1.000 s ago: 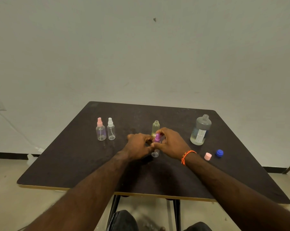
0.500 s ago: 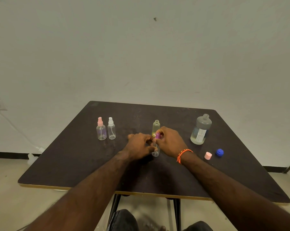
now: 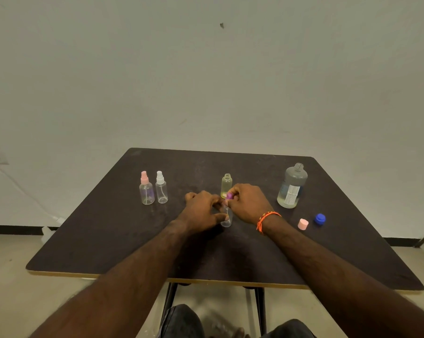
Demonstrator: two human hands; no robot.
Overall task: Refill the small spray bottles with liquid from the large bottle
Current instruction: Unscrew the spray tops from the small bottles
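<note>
Hands meet at mid-table: my left hand (image 3: 201,211) grips the body of a small clear spray bottle (image 3: 226,219) standing on the dark table (image 3: 108,240), while my right hand (image 3: 248,203) pinches its purple cap (image 3: 229,196); whether the cap is seated or lifted, I cannot tell. An uncapped yellowish bottle (image 3: 226,185) stands just behind. The large bottle (image 3: 291,186) stands open to my right, near a pink cap (image 3: 303,224) and blue cap (image 3: 320,219)

On the dark surface (image 3: 108,240), the left hand (image 3: 201,211) grips a small clear plastic spray bottle (image 3: 226,219) while the right hand (image 3: 248,203) pinches its purple spray cap (image 3: 229,196).
</note>
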